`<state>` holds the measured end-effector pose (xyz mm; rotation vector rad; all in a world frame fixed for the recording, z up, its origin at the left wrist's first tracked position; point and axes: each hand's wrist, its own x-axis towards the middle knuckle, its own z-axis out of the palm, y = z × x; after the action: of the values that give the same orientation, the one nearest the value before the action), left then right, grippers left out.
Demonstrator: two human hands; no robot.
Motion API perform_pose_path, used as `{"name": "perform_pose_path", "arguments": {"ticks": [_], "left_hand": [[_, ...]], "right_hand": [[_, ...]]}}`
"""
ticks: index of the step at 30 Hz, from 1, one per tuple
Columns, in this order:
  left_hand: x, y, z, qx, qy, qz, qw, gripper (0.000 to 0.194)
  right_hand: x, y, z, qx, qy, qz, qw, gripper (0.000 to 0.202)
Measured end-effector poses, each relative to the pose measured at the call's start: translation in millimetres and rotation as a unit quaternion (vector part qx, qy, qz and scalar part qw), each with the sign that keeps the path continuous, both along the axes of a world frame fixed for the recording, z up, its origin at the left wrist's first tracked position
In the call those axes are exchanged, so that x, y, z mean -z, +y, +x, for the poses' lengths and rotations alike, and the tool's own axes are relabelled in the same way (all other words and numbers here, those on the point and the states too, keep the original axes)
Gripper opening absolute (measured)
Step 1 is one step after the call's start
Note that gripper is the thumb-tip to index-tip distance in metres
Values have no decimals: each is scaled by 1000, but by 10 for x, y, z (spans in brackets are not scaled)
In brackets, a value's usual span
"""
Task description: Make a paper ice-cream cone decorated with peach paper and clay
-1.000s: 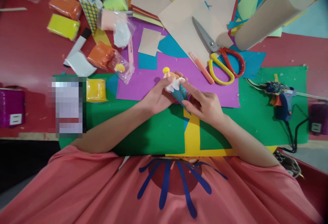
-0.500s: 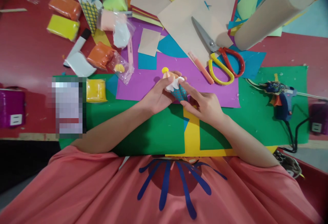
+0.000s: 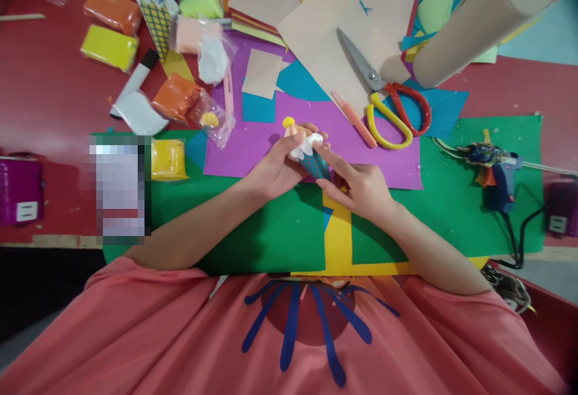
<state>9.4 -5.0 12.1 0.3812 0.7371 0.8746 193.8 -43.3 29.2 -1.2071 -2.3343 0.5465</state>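
A toy ice cream cone (image 3: 315,165) of blue checked paper, with a frilly white clay rim, peach clay top and yellow ball, lies tilted between my hands. My left hand (image 3: 285,163) is closed around it from the left, thumb on the peach and white clay. From the right, the index finger of my right hand (image 3: 363,187) presses the white rim, its thumb is by the cone's lower end, and the other fingers curl under. Beneath lie a purple sheet (image 3: 235,157) and a green sheet (image 3: 271,232).
Scissors (image 3: 372,79) and a peach marker (image 3: 354,119) lie ahead on paper. A glue gun (image 3: 499,181) with its cord is at right, beside a paper roll (image 3: 478,18) further back. Clay packs (image 3: 168,159) and a yellow checked cone (image 3: 156,24) are at left, near a blurred-out phone (image 3: 120,187).
The cone has shifted very slightly to the left with my left hand. My right index finger remains at the white rim, and the rest looks the same.
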Motion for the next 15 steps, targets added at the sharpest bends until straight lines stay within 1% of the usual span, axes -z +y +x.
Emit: {"name": "perform_pose_path", "arguments": {"ticks": [7, 15], "left_hand": [[-26, 4, 9, -4, 4, 2, 1000, 22], [-63, 0, -1, 0, -5, 34, 999, 15]], "right_hand": [[-9, -3, -3, 1, -1, -11, 1000, 50], [10, -6, 0, -5, 10, 12, 1000, 50]]}}
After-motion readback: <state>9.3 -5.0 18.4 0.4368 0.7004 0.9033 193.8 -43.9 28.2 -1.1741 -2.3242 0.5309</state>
